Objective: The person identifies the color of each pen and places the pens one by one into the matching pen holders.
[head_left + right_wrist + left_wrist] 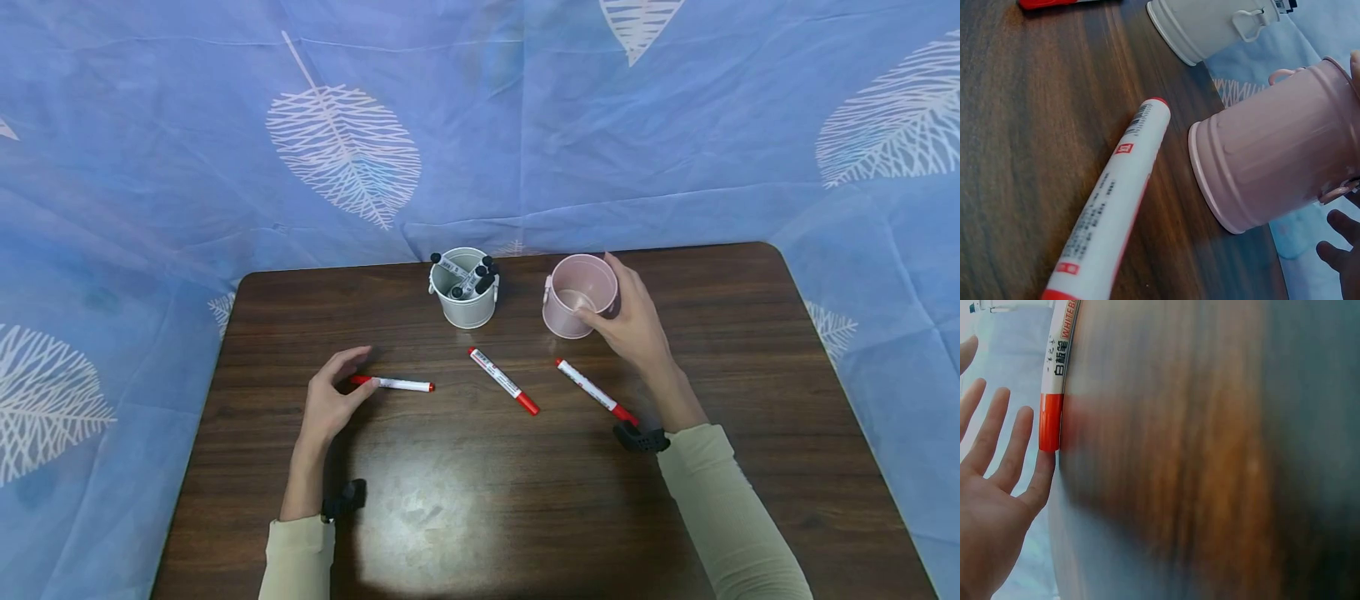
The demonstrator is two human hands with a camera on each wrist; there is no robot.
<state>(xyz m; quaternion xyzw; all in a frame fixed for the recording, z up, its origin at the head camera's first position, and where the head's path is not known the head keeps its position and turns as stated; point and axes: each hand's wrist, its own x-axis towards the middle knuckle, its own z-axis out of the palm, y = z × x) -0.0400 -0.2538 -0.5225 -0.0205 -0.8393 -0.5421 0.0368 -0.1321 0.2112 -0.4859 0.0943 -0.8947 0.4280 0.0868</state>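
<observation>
My left hand [330,400] is over a red-capped whiteboard marker [405,385] on the left of the table. In the left wrist view its fingers [1007,434] are spread, with one fingertip at the red cap's end and no closed grip. My right hand [633,321] holds a pink bucket [568,321] at its right side, thumb at the front rim and fingers at the far side. Through the bucket's mouth no contents show. In the right wrist view the bucket stands just beyond another red-capped marker [1113,200].
A white bucket [468,312] holding several black-capped markers [472,283] stands near the table's back edge, left of the pink one. Another red-capped marker [502,380] lies in front, between the hands. Blue leaf-patterned cloth [465,150] hangs behind the dark wooden table [487,517].
</observation>
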